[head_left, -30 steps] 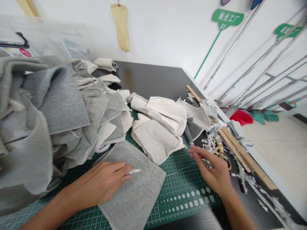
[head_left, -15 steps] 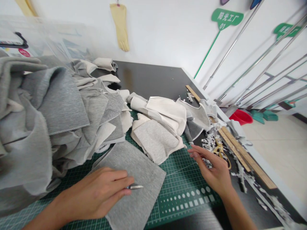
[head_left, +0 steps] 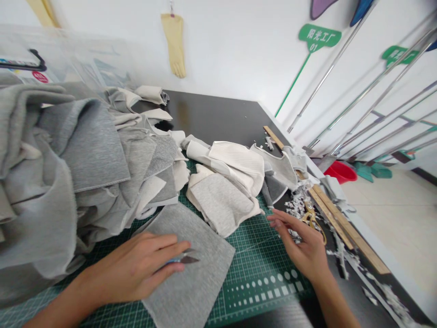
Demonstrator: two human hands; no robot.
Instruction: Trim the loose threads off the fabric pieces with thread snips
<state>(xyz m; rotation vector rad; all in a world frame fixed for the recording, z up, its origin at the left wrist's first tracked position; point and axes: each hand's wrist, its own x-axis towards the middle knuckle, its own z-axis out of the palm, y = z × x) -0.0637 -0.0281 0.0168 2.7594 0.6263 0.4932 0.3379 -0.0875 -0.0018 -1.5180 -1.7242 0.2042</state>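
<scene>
My left hand (head_left: 143, 266) is closed round small blue-handled snips (head_left: 186, 259), whose blades point right over a flat grey cloth piece (head_left: 201, 259). That cloth lies on the green cutting mat (head_left: 249, 259). My right hand (head_left: 302, 241) hovers over or rests on the mat's right side, fingers pointing left and somewhat apart, with nothing visible in them. Just beyond it lies a dark grey scrap (head_left: 273, 189). A light folded cloth (head_left: 221, 200) is between the hands, further back.
A big heap of grey cloth (head_left: 92, 146) fills the left, before a clear plastic bin (head_left: 78, 54). On the right are gold scissors (head_left: 311, 218), wooden strips (head_left: 351, 228) and cloth shreds (head_left: 297, 205). Metal poles lean on the wall near a red basin (head_left: 341, 171).
The snips have turned in my left hand, and their blades now show apart. The grey cloth under them has barely moved. My right hand looks almost unchanged, and the view has shifted slightly.
</scene>
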